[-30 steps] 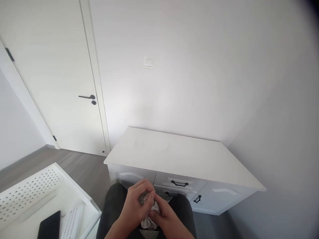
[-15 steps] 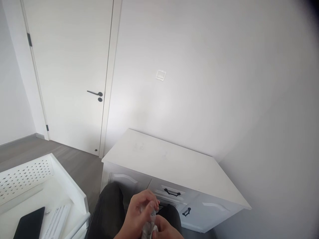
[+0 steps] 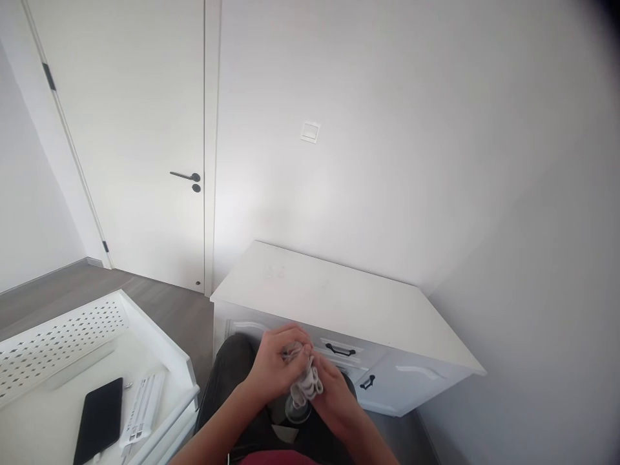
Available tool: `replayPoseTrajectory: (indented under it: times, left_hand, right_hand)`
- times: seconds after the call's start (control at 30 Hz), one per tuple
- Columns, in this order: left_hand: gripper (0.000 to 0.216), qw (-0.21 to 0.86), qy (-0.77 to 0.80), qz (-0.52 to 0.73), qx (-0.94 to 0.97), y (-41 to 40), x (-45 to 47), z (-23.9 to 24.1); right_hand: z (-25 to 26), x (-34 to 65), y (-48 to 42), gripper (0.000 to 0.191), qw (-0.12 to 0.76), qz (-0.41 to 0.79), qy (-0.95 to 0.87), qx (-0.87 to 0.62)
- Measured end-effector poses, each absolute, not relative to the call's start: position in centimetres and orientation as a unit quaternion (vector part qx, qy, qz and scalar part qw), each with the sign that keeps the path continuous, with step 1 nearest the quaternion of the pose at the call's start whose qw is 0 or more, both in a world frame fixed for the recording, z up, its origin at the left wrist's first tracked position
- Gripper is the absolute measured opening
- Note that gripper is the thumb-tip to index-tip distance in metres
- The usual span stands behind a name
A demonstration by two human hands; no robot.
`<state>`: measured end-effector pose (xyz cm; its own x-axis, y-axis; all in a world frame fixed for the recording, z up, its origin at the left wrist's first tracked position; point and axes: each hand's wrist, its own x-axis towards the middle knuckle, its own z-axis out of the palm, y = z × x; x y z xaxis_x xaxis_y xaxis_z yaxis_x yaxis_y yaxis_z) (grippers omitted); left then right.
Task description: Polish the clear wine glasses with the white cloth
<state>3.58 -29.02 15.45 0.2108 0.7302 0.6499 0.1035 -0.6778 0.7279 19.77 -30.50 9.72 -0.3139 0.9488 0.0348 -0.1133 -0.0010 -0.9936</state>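
Observation:
Both hands are close together over my lap, at the bottom middle of the view. A bundle of white cord (image 3: 307,387), folded in several loops, sits between them. My left hand (image 3: 279,361) curls round its upper end, where some clear, shiny material shows between thumb and fingers. My right hand (image 3: 335,391) closes on the bundle's right side, its fingertips partly hidden. Just below the loops, a clear round object (image 3: 297,413) rests between my dark-trousered legs; its kind I cannot make out.
A white cabinet (image 3: 320,290) with black handles stands against the wall ahead. On the white desk (image 3: 43,413) at left, with a perforated raised edge, lie a black phone (image 3: 100,413) and a white power strip (image 3: 145,407). A closed white door (image 3: 130,142) is behind.
My hands have risen and moved apart slightly, so the looped white cord now shows between them. Earlier, clear plastic showed there. The view has shifted, revealing more of the desk.

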Motion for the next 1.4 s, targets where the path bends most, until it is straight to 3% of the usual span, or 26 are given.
replayPoseTrajectory:
  times: [0.17, 0.27, 0.37, 0.43, 0.57, 0.67, 0.77, 0.87, 0.93, 1.0, 1.1, 1.17, 1.23, 1.3, 1.4]
  left_hand:
    - [0.015, 0.166, 0.257, 0.564, 0.767, -29.7, 4.0, 15.3]
    - [0.012, 0.159, 0.299, 0.625, 0.703, -29.8, 3.5, 15.3]
    - [0.012, 0.163, 0.349, 0.646, 0.659, -29.4, 2.6, 15.3]
    - [0.012, 0.169, 0.364, 0.647, 0.649, -29.0, 2.4, 15.1]
    - [0.015, 0.217, 0.35, 0.665, 0.623, -28.3, 2.5, 14.4]
    - [0.015, 0.208, 0.342, 0.702, 0.589, -28.0, 2.5, 14.6]
    - [0.012, 0.179, 0.349, 0.704, 0.592, -28.2, 2.6, 15.0]
    - [0.012, 0.186, 0.366, 0.698, 0.587, -28.9, 3.2, 15.0]
    - [0.012, 0.186, 0.382, 0.711, 0.561, -29.2, 3.7, 14.8]
    - [0.01, 0.19, 0.372, 0.722, 0.551, -29.3, 4.0, 14.5]
    - [0.012, 0.286, 0.297, 0.691, 0.594, -29.0, 4.1, 14.5]
    - [0.025, 0.408, 0.228, 0.664, 0.583, -28.9, 4.1, 14.6]
    - [0.032, 0.479, 0.173, 0.652, 0.562, -28.9, 4.4, 14.8]
    - [0.028, 0.445, 0.168, 0.662, 0.578, -29.4, 4.9, 14.8]
    - [0.013, 0.32, 0.222, 0.678, 0.624, -30.2, 6.0, 14.7]
  right_hand:
    - [12.5, 19.2, -29.7, 0.057, 0.477, 0.544, -0.559, -0.405]
    - [13.2, 19.2, -30.6, 0.046, 0.395, 0.444, -0.698, -0.4]
    - [13.1, 19.0, -31.2, 0.051, 0.28, 0.345, -0.814, -0.374]
    - [13.1, 18.7, -30.8, 0.046, 0.254, 0.297, -0.837, -0.384]
    - [14.3, 18.8, -29.6, 0.03, 0.303, 0.38, -0.763, -0.427]
    - [15.8, 19.4, -29.8, 0.039, 0.263, 0.419, -0.776, -0.392]
    - [16.0, 20.3, -30.5, 0.074, 0.201, 0.298, -0.869, -0.339]
    - [15.0, 20.7, -30.6, 0.077, 0.173, 0.166, -0.902, -0.359]
    - [14.4, 20.7, -30.4, 0.076, 0.178, 0.145, -0.901, -0.368]
    - [14.1, 20.6, -30.2, 0.07, 0.224, 0.192, -0.879, -0.375]
    - [14.2, 20.8, -30.7, 0.05, 0.291, 0.389, -0.781, -0.393]
    - [14.2, 21.4, -31.4, 0.036, 0.276, 0.564, -0.684, -0.371]
    - [14.1, 22.1, -32.1, 0.043, 0.251, 0.696, -0.587, -0.33]
    - [14.4, 22.9, -32.7, 0.051, 0.272, 0.721, -0.542, -0.336]
    - [15.8, 23.9, -33.2, 0.045, 0.324, 0.588, -0.603, -0.432]
